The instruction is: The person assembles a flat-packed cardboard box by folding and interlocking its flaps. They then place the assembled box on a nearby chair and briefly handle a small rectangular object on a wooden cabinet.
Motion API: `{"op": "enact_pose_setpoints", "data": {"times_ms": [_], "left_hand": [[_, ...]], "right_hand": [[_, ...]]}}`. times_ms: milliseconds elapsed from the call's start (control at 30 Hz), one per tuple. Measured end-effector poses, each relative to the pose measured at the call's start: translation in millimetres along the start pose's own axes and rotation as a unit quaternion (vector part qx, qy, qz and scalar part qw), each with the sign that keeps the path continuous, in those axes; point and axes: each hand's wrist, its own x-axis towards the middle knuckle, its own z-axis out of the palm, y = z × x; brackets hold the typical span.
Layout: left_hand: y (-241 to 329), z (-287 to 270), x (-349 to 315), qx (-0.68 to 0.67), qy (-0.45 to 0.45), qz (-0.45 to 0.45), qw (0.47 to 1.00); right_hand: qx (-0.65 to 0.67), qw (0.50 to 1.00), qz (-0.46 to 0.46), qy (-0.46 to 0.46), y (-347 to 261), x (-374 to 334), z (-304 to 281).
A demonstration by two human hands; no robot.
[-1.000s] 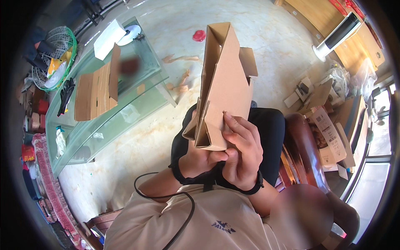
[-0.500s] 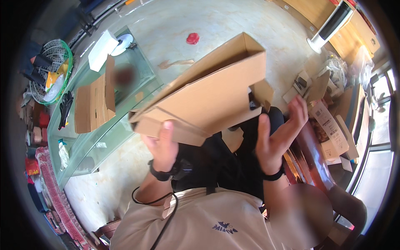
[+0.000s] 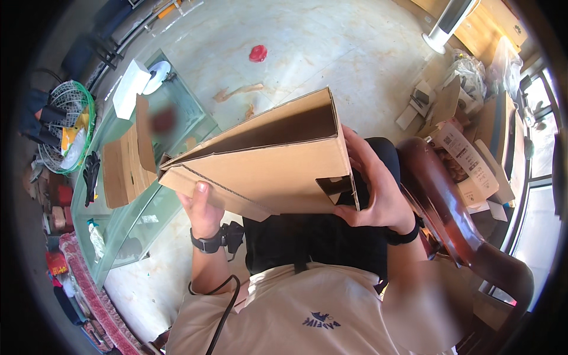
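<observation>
A brown cardboard box (image 3: 254, 168), partly folded and tilted, is held above my lap between both hands. Its upper side gapes open, wide at the right and narrowing to the left. My left hand (image 3: 203, 210) grips the lower left flap, thumb on the front face and the other fingers behind it. Around the right end wraps my right hand (image 3: 376, 183), its thumb at the lower corner and its fingers behind the end panel. A dark cut-out (image 3: 334, 189) shows near that lower right corner.
A glass table (image 3: 130, 231) stands at the left with a flattened cardboard piece (image 3: 127, 168), a white box (image 3: 131, 89) and dark gloves (image 3: 92, 177). Left of it is a green-rimmed basket (image 3: 89, 118). A wooden armrest (image 3: 449, 207) and printed cartons (image 3: 464, 163) are at my right.
My right hand has moved from beside the box onto its right end and closed around it. The box has shifted left and down, and its right end is turned lower.
</observation>
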Motion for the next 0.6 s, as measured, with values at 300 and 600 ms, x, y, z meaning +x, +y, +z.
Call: {"op": "enact_pose_setpoints", "data": {"times_ms": [300, 600], "left_hand": [[5.1, 0.5, 8.4, 0.048, -0.042, 0.015, 0.998], [6.7, 28.8, 18.0, 0.059, -0.004, 0.032, 0.998]], "right_hand": [[0.044, 0.988, -0.011, -0.146, -1.5, -10.1, -9.0], [0.359, 0.925, 0.069, -0.107, 32.1, -63.0, 0.0]]}}
